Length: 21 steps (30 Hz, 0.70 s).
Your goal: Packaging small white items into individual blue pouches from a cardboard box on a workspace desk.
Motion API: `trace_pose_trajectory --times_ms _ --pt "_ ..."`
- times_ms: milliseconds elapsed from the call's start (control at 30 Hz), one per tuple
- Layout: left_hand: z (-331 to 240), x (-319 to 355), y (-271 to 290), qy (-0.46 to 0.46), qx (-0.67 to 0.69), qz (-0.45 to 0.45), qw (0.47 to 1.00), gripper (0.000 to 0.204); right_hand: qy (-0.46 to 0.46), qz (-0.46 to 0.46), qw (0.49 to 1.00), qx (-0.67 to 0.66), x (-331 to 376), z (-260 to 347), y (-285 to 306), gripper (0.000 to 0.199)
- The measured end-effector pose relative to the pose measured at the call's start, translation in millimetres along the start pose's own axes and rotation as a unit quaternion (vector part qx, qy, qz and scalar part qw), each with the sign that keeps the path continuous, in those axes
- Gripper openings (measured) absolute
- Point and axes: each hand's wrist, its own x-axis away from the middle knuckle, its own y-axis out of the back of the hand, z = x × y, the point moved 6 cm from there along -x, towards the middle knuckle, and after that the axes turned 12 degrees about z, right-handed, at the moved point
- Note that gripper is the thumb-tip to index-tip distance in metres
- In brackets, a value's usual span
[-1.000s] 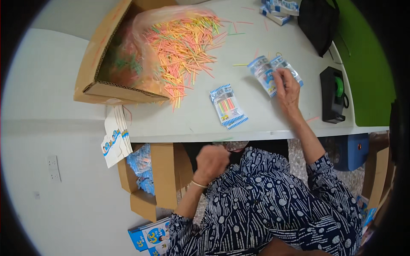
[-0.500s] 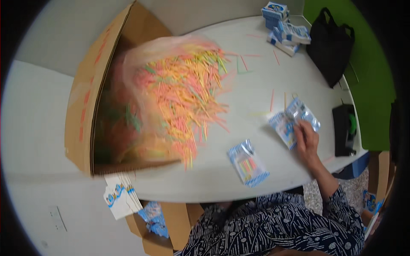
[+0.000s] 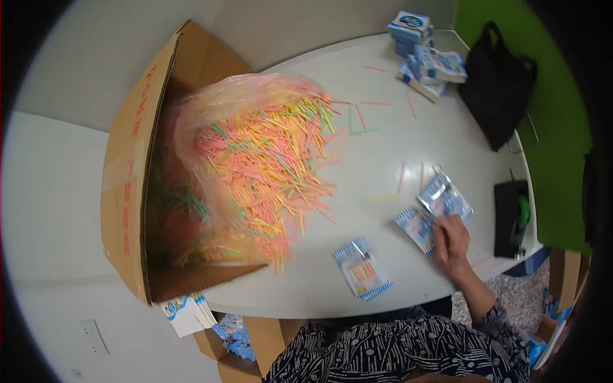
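Observation:
My right hand (image 3: 452,241) rests flat on two small blue-and-white plastic packets (image 3: 434,210) lying on the white table (image 3: 396,140), fingers spread over them. A third packet (image 3: 361,268) with coloured sticks inside lies alone near the table's front edge, left of that hand. A big heap of thin coloured sticks (image 3: 274,166) spills out of a clear plastic bag in a cardboard box (image 3: 131,185) tipped on its side. My left hand is out of sight.
A black bag (image 3: 498,96) and a stack of small blue-and-white boxes (image 3: 424,51) stand at the far right. A black tape dispenser (image 3: 512,217) sits by the right edge. Loose sticks lie scattered. More cartons and packets (image 3: 233,332) sit below the table.
The view has tilted up toward the table. My left hand, earlier in my lap, has left the picture. My right hand stays on the two packets.

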Motion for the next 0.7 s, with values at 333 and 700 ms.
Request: trace_pose_trajectory --times_ms 333,700 --pt "-190 -56 59 0.042 -0.079 0.303 0.949 0.030 -0.005 -0.070 0.992 -0.108 9 -1 15 0.015" --pt "-347 27 284 -0.120 -0.057 -0.366 0.921 0.028 0.049 0.056 0.976 -0.203 54 107 22 0.017"
